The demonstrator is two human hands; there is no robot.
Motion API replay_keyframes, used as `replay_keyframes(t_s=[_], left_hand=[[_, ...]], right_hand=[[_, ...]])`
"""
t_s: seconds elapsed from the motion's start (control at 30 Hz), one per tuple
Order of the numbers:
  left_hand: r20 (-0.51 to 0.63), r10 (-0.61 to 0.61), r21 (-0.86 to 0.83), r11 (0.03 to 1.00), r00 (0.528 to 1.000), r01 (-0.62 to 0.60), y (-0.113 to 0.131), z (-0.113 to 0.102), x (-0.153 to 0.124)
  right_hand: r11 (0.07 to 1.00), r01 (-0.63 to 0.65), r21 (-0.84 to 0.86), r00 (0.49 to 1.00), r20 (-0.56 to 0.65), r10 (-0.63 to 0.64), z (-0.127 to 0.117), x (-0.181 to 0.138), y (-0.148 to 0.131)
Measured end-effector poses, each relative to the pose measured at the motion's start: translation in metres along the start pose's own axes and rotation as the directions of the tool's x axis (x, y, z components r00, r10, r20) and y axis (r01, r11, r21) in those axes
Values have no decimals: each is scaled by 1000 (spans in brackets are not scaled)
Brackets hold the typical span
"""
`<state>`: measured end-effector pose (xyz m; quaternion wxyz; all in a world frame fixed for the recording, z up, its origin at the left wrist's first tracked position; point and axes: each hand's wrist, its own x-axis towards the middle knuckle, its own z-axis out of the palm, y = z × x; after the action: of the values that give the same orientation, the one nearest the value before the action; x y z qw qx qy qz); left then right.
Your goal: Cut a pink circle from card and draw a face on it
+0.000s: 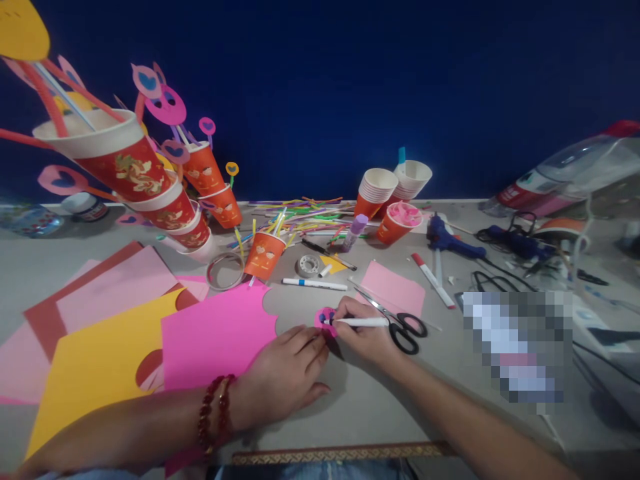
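Pink paper cutout (326, 313) with blue spots: lies on the grey worktop (345, 420), between the two hands. Right hand (361, 329): fingers clamped on a white marker (367, 323), held nearly level, tip at the blue spots. Left hand (286, 369): palm down, thumb apart from the other fingers, fingertips at the cutout's lower left edge; cannot tell whether they press on it. Red bead bracelets (205, 417) on the left wrist.

Black-handled scissors (400, 325) just beside the right hand, blades over a light pink sheet (393, 283). Beyond the hands: blue-banded marker (315, 285), tape roll (309, 266), orange cup (265, 255) holding straws (281, 221). Left of the left hand: bright pink sheet (215, 327), overlapping a yellow sheet (95, 353). Rear left: stacked red cups (145, 175) with paper shapes (166, 107) on stems. Rear middle: purple glue stick (355, 232) near loose coloured sticks (305, 217). Right side: blue glue gun (453, 240), well apart from the cutout; red-capped marker (433, 280) nearer.
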<state>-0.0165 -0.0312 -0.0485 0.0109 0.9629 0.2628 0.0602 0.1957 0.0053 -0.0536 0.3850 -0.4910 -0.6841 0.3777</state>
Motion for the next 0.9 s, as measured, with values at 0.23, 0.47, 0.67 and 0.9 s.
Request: replay_keyframes(t_s=[0.23,0.47,0.67,0.9], left_hand=[[0,1,0,1000,1000,-1,0,-2,0],[-20,5,8,1000,1000,-5,0,-2,0],[-9,5,4,1000,1000,-5,-1,-2,0],[-15,7,27,1000,1000,-7,0,-4,1]], right_hand=[[1000,1,8,1000,14,-1,1,0,1],[1000,4,7,1000,1,-4,0,0,-2],[1000,4,-2,1000,4,-4,-1,1,-1],[1000,18,-10,1000,5,-18,0,0,0]])
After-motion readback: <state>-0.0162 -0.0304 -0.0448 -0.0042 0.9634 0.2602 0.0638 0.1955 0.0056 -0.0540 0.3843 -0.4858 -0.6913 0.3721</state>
